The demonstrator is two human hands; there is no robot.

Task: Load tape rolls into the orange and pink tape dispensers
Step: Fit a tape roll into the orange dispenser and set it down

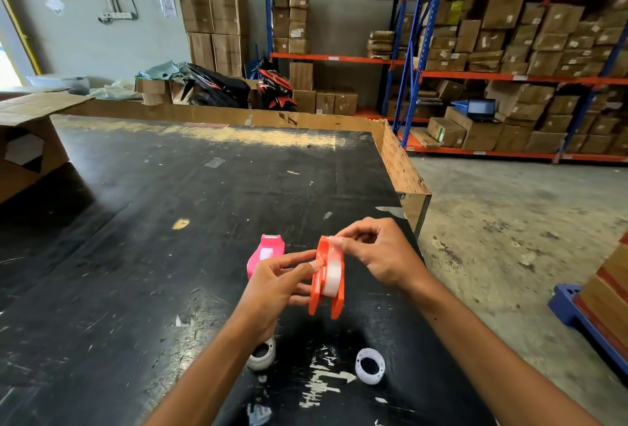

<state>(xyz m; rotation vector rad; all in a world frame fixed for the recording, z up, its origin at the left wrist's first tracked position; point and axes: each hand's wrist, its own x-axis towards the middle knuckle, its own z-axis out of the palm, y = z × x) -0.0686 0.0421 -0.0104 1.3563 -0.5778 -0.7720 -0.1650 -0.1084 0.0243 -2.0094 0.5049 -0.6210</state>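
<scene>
**Orange dispenser held above the worktop, tape roll seated inside**

Both hands hold the orange tape dispenser (327, 281) in the air above the near right part of the black worktop (170, 221), close to its right edge. The dispenser is turned edge-on to the camera, its two orange side plates pointing down toward the near edge, with a white tape roll (331, 277) sitting between them.

The left hand (275, 284) grips the dispenser's left side plate, thumb and fingertips closed on it. The right hand (377, 254) is at the dispenser's far end, thumb and forefinger pinched together at the top of the roll; whether they hold a loose tape end is too small to tell.

The pink tape dispenser (266, 254) lies on the worktop just beyond the left hand, partly hidden by it, with a white strip showing along its top.

Two white rings lie nearer the near edge: one tape roll (262, 354) partly covered by the left forearm, and a thinner, translucent empty core (369, 366) to its right, well apart from it.

A cardboard box (27, 140) stands open at the worktop's far left corner.
</scene>
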